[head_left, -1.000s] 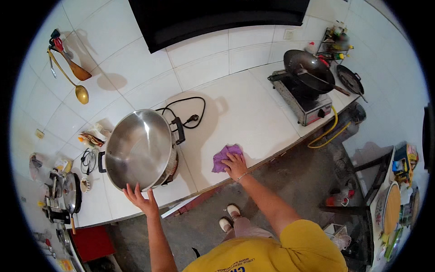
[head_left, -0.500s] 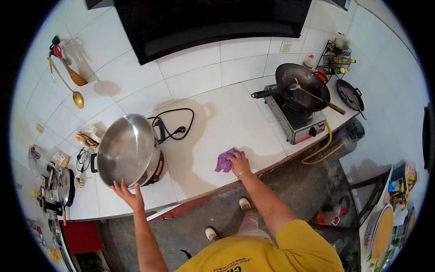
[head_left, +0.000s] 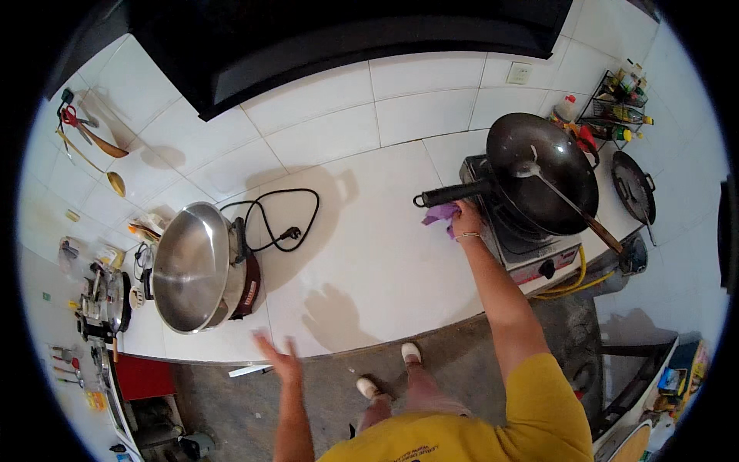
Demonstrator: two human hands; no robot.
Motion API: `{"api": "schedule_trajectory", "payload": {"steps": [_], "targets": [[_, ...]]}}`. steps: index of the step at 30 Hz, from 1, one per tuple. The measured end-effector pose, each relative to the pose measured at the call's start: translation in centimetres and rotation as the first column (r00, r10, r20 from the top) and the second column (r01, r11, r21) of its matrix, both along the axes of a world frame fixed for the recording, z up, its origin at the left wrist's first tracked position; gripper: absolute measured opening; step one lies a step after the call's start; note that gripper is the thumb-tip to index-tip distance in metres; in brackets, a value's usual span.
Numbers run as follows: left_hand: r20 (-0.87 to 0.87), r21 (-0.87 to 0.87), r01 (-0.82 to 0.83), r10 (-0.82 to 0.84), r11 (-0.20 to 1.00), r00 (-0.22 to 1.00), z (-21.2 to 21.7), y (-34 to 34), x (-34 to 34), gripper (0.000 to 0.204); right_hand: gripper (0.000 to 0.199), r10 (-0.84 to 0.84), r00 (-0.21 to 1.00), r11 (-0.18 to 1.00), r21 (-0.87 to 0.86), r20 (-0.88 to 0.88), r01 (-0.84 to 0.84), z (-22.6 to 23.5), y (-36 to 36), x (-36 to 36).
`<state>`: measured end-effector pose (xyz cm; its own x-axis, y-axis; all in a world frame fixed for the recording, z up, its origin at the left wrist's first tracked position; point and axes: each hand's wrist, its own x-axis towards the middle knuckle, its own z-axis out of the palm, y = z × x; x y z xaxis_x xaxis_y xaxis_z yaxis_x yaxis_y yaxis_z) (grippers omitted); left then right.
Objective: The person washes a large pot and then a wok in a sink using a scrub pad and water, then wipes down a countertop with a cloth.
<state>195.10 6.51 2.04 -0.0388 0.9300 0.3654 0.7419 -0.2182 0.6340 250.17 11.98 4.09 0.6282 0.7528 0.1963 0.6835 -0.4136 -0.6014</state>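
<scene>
My right hand (head_left: 465,221) is closed on a crumpled purple cloth (head_left: 440,216). It lies against the left side of the gas stove (head_left: 536,260), just below the wok's black handle (head_left: 456,192). The dark wok (head_left: 517,146) sits tilted on the stove, with a wooden-handled ladle (head_left: 566,199) in it. My left hand (head_left: 279,358), slightly blurred, is open with fingers apart over the counter's front edge. Nearest to it is an electric cooker with a wide steel pot (head_left: 188,273), but the two do not touch.
A black cord with a plug (head_left: 290,233) lies looped behind the pot. A small black pan (head_left: 633,187) and a bottle rack (head_left: 616,108) stand right of the stove. A yellow hose (head_left: 573,286) hangs below it. Pans and utensils (head_left: 108,300) crowd the far left.
My right hand has carried the purple cloth right and away from me, up to the stove. My left hand has left the pot's rim. The view has shifted.
</scene>
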Motion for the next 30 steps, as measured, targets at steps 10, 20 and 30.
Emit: {"api": "schedule_trajectory", "payload": {"steps": [10, 20, 30], "targets": [[-0.066, -0.302, 0.526, -0.567, 0.795, 0.821, 0.4, -2.3, 13.0, 0.062, 0.023, 0.060, 0.968, 0.938, -0.346, 0.244, 0.029, -6.7, -1.6, -7.9], [-0.100, -0.190, 0.528, -0.552, 0.828, 0.828, 0.0, -1.8, 11.9, 0.062, 0.027, 0.181, 0.853, 0.980, 0.160, -0.490, -0.117, -1.7, -2.4, -5.7], [-0.222, -0.225, 0.442, -0.487, 0.868, 0.845, -1.9, -2.3, 12.1, 0.072, 0.022, -0.037, 0.984, 0.940, -0.327, 0.174, 0.093, -6.3, -6.4, -9.3]]}}
